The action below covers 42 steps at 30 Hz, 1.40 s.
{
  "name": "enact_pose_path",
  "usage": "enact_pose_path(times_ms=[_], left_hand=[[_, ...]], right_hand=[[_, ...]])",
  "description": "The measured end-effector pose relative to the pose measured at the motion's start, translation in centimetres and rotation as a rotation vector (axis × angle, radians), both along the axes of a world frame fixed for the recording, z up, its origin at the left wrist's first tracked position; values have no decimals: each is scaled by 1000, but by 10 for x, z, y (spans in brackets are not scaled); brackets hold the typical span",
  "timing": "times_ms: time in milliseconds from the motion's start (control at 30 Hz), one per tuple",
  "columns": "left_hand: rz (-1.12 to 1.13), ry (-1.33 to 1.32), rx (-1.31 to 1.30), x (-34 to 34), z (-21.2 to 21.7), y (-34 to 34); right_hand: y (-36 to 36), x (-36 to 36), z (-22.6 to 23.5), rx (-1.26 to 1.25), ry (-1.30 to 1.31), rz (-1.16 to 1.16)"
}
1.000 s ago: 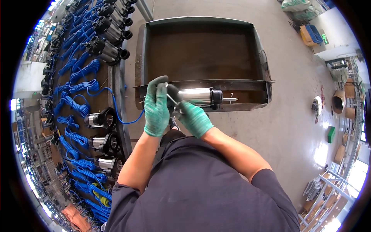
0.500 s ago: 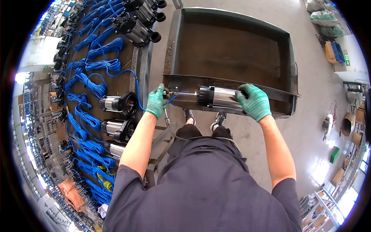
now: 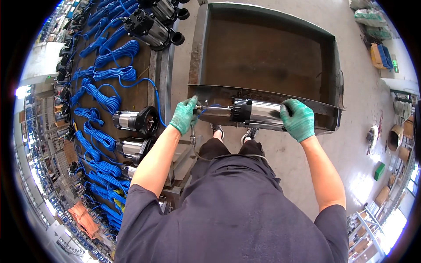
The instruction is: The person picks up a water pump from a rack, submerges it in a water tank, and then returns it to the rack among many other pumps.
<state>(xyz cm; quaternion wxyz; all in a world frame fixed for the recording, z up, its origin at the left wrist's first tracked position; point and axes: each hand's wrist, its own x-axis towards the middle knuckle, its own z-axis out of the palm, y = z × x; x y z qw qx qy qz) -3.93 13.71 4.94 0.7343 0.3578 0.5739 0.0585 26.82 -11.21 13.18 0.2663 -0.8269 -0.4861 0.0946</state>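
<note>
My left hand [image 3: 185,115], in a green glove, is closed on an air blow gun [image 3: 198,107] with a hose fitting below it. The gun's thin tip points right, toward the motor's shaft end; whether they touch I cannot tell. A silver cylindrical pump motor [image 3: 265,114] with a black ribbed left end lies sideways across the near part of a metal tray. Around its right end my gloved right hand [image 3: 300,119] is curled. A blue cable [image 3: 154,91] runs from the left table past my left hand.
The large metal tray [image 3: 199,52] has a shallow brown bottom and a narrow near trough. On the left table, coiled blue cables [image 3: 118,73] lie beside several pumps [image 3: 131,120]. The gun's hose [image 3: 197,153] loops across my waist. A green box [image 3: 379,171] is on the floor at right.
Both hands and the motor appear slightly farther right in view, as does the tray. My grip on the gun and on the motor stays the same.
</note>
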Motion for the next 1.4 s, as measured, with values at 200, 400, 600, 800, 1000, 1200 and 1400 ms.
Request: enact_pose_path(times_ms=[200, 400, 600, 800, 1000, 1200, 1400], left_hand=[[-74, -21, -1, 2, 2, 2], [-61, 55, -1, 15, 14, -1], [-66, 70, 2, 14, 14, -2], [-66, 43, 35, 8, 11, -5], [211, -44, 92, 0, 26, 3], [331, -590, 21, 103, 118, -39], [-67, -626, 124, 199, 147, -136]], right_hand=[[2, -1, -1, 12, 15, -12], [5, -2, 1, -10, 3, -28], [6, -4, 0, -17, 15, -39], [2, -4, 1, 10, -18, -22], [-7, -2, 9, 52, -44, 86], [-13, -59, 47, 48, 315, 207], [-72, -51, 19, 19, 560, -131]])
